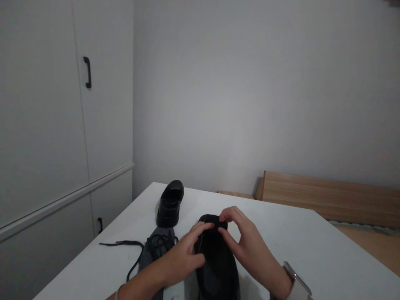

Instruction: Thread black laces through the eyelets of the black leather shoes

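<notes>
A black shoe (218, 271) lies in front of me on the white table, its far end pointing away. The thumb and fingers of my right hand (245, 239) close on the rim at that far end. My left hand (186, 254) reaches over the shoe's left side. Its fingertips touch near the same end, and its thumb stands apart above the opening. To the left, partly behind my left forearm, is a dark grey shoe (153, 246) with loose black laces. Farther back stands another black shoe (169, 206), glossy, with its opening toward the far side.
The white table (281, 241) extends to both sides. White cupboard doors (106, 104) with black handles rise at the left. Behind the table is a pale wall (218, 91). A wooden board (312, 191) runs along the wall at the right.
</notes>
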The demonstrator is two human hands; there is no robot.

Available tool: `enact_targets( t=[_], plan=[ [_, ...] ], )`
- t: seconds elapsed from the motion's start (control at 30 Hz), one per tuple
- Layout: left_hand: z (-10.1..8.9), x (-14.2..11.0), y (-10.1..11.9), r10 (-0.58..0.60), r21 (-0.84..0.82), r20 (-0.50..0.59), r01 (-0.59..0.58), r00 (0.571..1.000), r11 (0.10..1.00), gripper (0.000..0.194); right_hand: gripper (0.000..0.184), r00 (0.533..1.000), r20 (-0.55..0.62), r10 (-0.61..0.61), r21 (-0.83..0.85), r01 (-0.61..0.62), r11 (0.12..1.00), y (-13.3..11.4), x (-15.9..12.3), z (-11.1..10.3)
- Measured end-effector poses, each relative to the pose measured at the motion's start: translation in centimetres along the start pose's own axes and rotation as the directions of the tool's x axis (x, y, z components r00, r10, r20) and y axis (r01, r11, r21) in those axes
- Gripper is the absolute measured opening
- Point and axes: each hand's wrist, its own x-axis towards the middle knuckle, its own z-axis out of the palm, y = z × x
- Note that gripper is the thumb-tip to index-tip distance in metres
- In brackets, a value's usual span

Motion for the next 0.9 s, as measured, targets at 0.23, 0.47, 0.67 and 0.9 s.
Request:
enact_targets(
  t=[0.23,0.47,0.67,0.9],
  plan=[
    [-0.7,0.1,0.2,-0.107,-0.032,0.026,0.108,0.994,0.994,0.086,0.025,0.890,0.455,-0.044,-0.046,0.072,0.996,-1.6,-0.8,0.9],
    [-1.0,0.2,0.4,-0.125,-0.067,0.047,0.128,0.991,0.989,0.089,0.029,0.774,0.629,0.071,-0.328,0.181,0.927,-1.1,-0.4,1.3],
    [-0.9,0.2,-0.1,-0.031,-0.059,0.053,0.034,0.998,0.998,0.084,0.029,0.731,0.677,0.089,-0.373,0.237,0.897,-1.7,0.0,1.3],
    [-0.7,0.1,0.2,-0.007,0.018,0.041,0.006,0.999,1.000,0.081,0.025,0.697,0.711,0.093,-0.431,0.328,0.840,-1.9,0.4,2.1]
  ],
)
